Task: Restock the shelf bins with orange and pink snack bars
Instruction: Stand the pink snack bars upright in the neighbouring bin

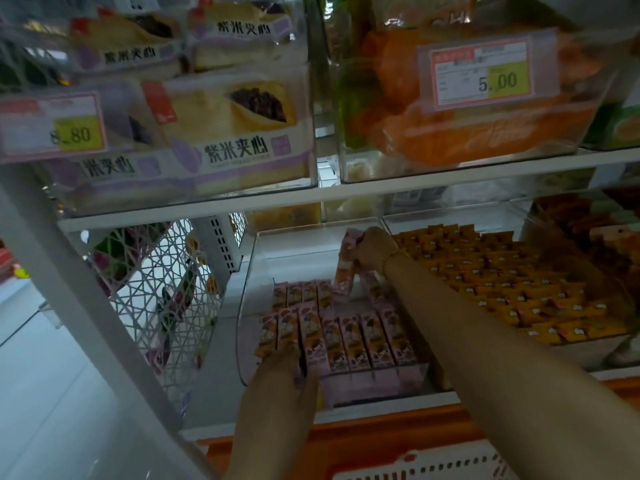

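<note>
1. Head view: the right hand is curling round a pink bar bundle, holding it tilted over the back of the clear bin.
2. The left hand is lying on the front row of pink snack bars at the bin's 7 o'clock corner; cannot tell if it is gripping.
3. Orange snack bars are filling the next bin, at 3 o'clock from the pink ones.
4. Bread packs are sitting at 12 o'clock on the upper shelf, and a white basket is showing at 6 o'clock.

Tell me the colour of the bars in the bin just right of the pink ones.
Orange bars, seen best in the head view.
</note>
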The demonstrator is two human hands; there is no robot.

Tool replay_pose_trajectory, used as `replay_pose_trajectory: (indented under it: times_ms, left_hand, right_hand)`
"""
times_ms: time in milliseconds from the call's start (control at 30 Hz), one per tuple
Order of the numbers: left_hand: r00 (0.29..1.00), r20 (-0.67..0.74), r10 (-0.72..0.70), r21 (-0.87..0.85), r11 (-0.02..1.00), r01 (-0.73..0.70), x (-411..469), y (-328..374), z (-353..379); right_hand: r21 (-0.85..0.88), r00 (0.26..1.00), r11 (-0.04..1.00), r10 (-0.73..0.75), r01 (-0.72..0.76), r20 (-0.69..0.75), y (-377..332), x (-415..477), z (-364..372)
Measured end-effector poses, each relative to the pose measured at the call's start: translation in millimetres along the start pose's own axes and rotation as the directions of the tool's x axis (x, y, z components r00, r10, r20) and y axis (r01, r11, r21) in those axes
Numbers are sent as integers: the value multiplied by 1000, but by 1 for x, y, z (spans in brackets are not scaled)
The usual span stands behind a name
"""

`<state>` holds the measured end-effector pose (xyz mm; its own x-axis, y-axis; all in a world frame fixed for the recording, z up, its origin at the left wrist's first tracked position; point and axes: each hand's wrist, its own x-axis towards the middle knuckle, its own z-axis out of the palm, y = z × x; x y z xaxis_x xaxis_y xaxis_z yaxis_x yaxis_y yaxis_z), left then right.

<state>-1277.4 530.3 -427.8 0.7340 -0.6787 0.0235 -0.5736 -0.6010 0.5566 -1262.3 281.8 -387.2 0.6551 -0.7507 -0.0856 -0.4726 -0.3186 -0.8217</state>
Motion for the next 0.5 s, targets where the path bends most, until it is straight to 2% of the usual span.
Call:
replay_pose_trajectory:
  times_ms: [67, 233, 300, 400, 500]
  left_hand:
    - [999, 34, 16, 44, 999, -17, 0, -3, 1]
    - [999, 21, 50, 79, 995, -52, 0, -7, 1]
    - [998, 19, 59, 69, 996, -61, 0, -7, 0]
    - [997, 11, 72, 64, 995, -72, 1, -9, 2]
    - [997, 2, 71, 38, 997, -71, 1, -10, 3]
  right_hand:
    - [-209, 998, 977, 40, -28, 56, 0, 1, 6]
    - [-312, 953, 948, 153, -66, 263, 4, 14, 20]
    - [-300, 940, 952, 157, -62, 304, 7, 16, 22]
    - [-228, 938, 970, 157, -87, 310, 9, 17, 22]
    - [-361, 940, 931, 161, -43, 301, 6, 13, 23]
